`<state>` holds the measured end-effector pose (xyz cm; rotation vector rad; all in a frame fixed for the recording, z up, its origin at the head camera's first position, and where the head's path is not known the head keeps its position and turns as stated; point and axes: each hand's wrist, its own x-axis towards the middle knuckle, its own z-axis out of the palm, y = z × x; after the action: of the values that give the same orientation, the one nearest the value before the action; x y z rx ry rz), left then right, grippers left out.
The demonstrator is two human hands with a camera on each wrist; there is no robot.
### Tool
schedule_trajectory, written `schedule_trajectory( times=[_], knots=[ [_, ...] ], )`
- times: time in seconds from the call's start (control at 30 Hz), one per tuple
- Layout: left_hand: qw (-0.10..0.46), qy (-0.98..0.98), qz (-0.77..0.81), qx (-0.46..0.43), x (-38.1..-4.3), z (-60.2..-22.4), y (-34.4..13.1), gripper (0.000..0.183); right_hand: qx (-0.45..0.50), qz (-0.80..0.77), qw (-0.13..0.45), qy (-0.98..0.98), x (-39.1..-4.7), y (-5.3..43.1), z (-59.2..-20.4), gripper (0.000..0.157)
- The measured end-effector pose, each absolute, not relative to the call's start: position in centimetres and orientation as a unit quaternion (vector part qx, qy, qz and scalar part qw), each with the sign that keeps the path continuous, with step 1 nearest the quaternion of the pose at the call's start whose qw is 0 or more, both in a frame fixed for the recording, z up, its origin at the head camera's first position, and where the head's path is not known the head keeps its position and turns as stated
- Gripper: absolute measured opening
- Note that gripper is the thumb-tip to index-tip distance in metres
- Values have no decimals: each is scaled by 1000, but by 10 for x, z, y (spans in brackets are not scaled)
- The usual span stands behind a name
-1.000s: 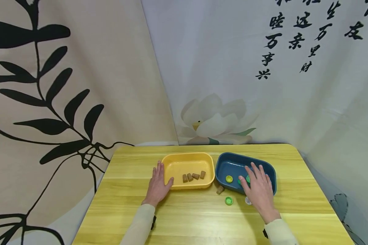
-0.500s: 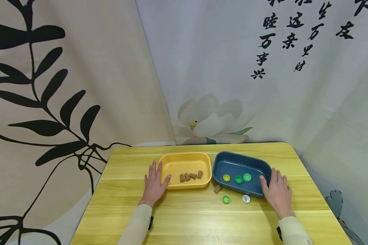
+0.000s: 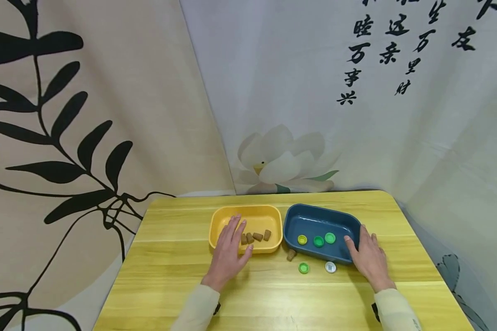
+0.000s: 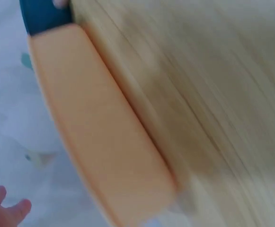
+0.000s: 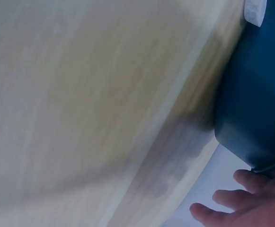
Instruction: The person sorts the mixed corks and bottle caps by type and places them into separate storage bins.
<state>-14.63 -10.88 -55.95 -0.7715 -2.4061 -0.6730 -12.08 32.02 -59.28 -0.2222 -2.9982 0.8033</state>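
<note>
My left hand (image 3: 229, 255) is over the left front part of the yellow tray (image 3: 257, 212), fingers extended and pointing away from me, overlapping its rim. Several short brown corks (image 3: 257, 236) lie in that tray, just right of my fingers. At the right end of the blue tray (image 3: 314, 216) is my right hand (image 3: 369, 259). Its fingers lie along the outer side and its thumb is by the front rim. A yellow bottle cap (image 3: 302, 239) and two green bottle caps (image 3: 330, 237) rest inside the blue tray. The right wrist view shows straight fingers (image 5: 236, 196) beside the tray's end.
One cork (image 3: 291, 255) lies on the wooden table (image 3: 265, 299) at the blue tray's front left corner. Ahead of that tray, nearer me, are a green cap (image 3: 303, 268) and a white cap (image 3: 330, 267). Printed cloth (image 3: 273, 92) hangs behind the table.
My right hand has moved right, from over the blue tray's caps to its right end. My left hand has left the yellow tray's left side and moved right, over its front.
</note>
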Motion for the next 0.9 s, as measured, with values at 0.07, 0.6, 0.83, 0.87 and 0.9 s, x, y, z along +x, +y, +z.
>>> schedule_trajectory(
  times=[0.07, 0.6, 0.83, 0.87, 0.9],
  knots=[
    [271, -877, -234, -320, -141, -557, -99, 61, -66, 256, 17, -964, -122, 319, -593, 92],
    [161, -842, -116, -502, -100, -569, -30, 55, -54, 255, 10, -965, -125, 310, -592, 93],
    [53, -859, -31, -508, -93, -581, -6, 66, -55, 255, 17, -965, -124, 310, -594, 92],
    [42, -860, -23, -507, -93, -583, -3, 68, -55, 255, 18, -965, -124, 310, -594, 92],
    [34, -861, -16, -507, -92, -585, -1, 70, -55, 256, 18, -965, -123, 310, -594, 92]
  ],
)
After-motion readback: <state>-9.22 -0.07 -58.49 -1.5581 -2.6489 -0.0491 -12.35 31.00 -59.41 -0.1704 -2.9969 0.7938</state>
